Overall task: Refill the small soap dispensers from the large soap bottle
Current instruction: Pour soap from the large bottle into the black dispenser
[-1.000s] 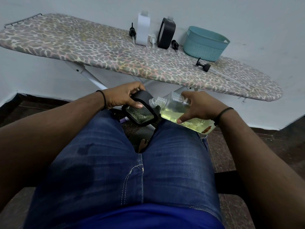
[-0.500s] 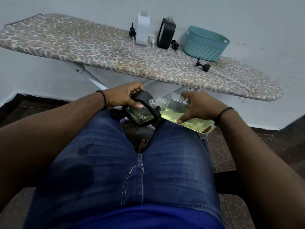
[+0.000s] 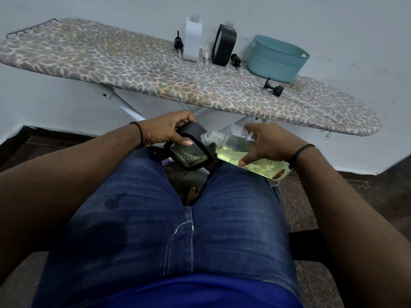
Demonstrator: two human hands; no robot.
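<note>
Fingers of the left hand [image 3: 164, 130] curl round a black soap dispenser [image 3: 189, 150] over the lap, right hand [image 3: 269, 143] gripping the tilted large soap bottle [image 3: 244, 150], neck at its opening: filling under way; white dispenser [image 3: 193, 40] and second black dispenser [image 3: 223, 44] wait uncapped on the far ironing board [image 3: 111, 63].

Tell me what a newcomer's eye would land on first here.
First, the two hands over the lap: the right hand tips a clear bottle of yellow soap toward the black dispenser gripped by the left hand. Behind them, a leopard-print ironing board carries a teal basket, more dispensers and loose pump heads.
</note>
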